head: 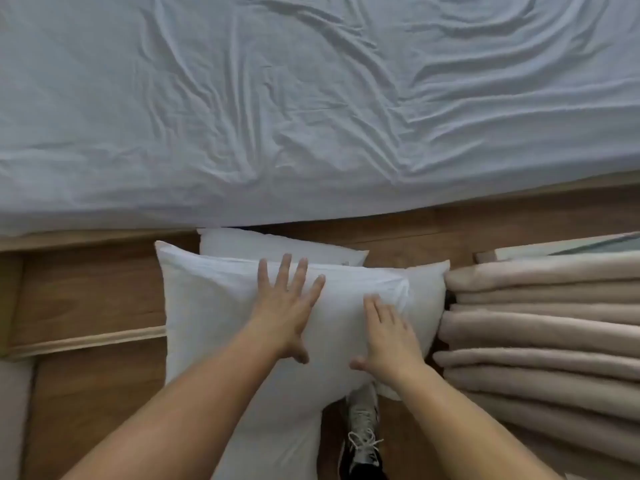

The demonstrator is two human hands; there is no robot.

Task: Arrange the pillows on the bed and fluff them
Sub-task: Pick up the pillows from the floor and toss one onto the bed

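Observation:
A white pillow (214, 313) lies on top of a pile on the wooden floor, just in front of the bed (311, 116). My left hand (287, 306) rests flat on its middle with the fingers spread. My right hand (388, 336) lies flat on the pillow's right part, fingers together and pointing away from me. Neither hand grips the fabric. A second white pillow (277, 244) peeks out behind the top one, partly under the bed's edge. More white pillow fabric (277, 427) shows below my left forearm. The bed carries only a wrinkled pale blue-grey sheet.
A stack of folded beige bedding (540, 327) sits on the floor against the pillow's right side. My shoe (363, 434) shows under the pillows. The wooden bed frame (485, 199) runs along the mattress edge. A wooden step edge (86, 341) crosses the floor at left.

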